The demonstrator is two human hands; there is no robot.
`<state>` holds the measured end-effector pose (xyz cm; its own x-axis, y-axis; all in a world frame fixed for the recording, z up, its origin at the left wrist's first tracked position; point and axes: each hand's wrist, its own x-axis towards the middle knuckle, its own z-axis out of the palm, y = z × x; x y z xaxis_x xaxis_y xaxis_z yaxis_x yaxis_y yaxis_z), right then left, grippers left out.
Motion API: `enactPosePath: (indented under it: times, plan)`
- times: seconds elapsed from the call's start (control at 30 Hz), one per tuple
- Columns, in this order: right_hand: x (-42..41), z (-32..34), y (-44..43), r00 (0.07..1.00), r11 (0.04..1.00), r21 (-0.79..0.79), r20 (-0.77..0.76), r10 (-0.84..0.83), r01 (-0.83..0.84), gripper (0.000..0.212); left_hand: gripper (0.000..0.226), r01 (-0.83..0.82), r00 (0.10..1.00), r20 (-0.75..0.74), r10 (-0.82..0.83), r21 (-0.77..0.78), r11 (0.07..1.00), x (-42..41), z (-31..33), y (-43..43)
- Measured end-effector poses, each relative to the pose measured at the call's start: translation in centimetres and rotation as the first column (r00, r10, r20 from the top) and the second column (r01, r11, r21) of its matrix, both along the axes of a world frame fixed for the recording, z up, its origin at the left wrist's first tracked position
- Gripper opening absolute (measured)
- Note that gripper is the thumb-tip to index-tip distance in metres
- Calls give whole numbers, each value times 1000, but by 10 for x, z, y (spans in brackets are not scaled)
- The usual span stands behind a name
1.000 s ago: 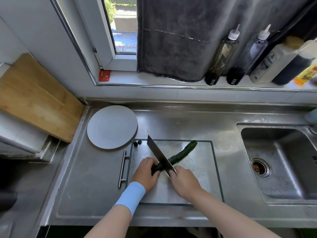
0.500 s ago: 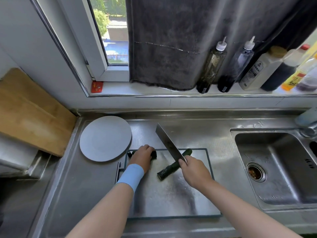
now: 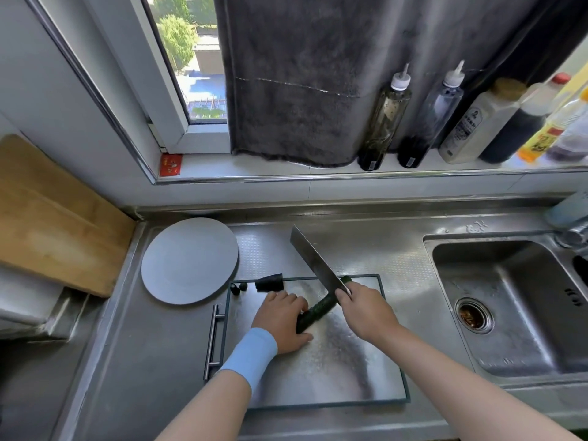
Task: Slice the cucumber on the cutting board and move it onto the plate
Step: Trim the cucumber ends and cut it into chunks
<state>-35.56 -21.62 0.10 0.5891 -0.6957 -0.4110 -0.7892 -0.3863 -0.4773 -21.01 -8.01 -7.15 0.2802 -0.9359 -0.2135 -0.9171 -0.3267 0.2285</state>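
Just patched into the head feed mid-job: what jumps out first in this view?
The cleaver in the right hand, blade angled up and back over the metal cutting board. Under it the left hand pins the dark cucumber diagonally across the board. A cut chunk lies at the board's far-left corner, next to the grey plate, which holds nothing.
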Motion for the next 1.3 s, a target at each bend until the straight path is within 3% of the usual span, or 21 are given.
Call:
enactPosePath:
  times: [0.13, 0.27, 0.5, 0.67, 0.87, 1.1, 1.3]
  plan:
    - [-4, 0, -6, 1000, 1000, 2, 9, -1, 1, 29, 40, -29, 998, -51, 28, -17, 999, 6, -1, -2]
    - [-4, 2, -9, 999, 1000, 16, 36, -14, 13, 27, 46, -105, 985, -145, 96, -53, 993, 18, 2, 0]
    - [-5, 3, 3, 997, 998, 51, 69, 30, -34, 30, 42, 10, 995, -97, -14, -42, 999, 23, 3, 20]
    - [-6, 2, 22, 987, 980, 124, 58, 148, -154, 27, 41, 28, 996, -77, -45, -210, 977, 15, -10, 58]
    - [-10, -5, 46, 959, 952, 120, 3, 282, -280, 24, 27, -47, 999, -22, 42, -433, 900, -8, -29, 84]
    - [-13, -15, 59, 934, 937, 78, -90, 346, -340, 28, 22, -193, 981, -98, 166, -482, 855, -25, -47, 92]
    - [-6, -23, 63, 920, 931, 79, -150, 363, -355, 31, 36, -170, 985, -82, 149, -542, 823, -27, -56, 91]
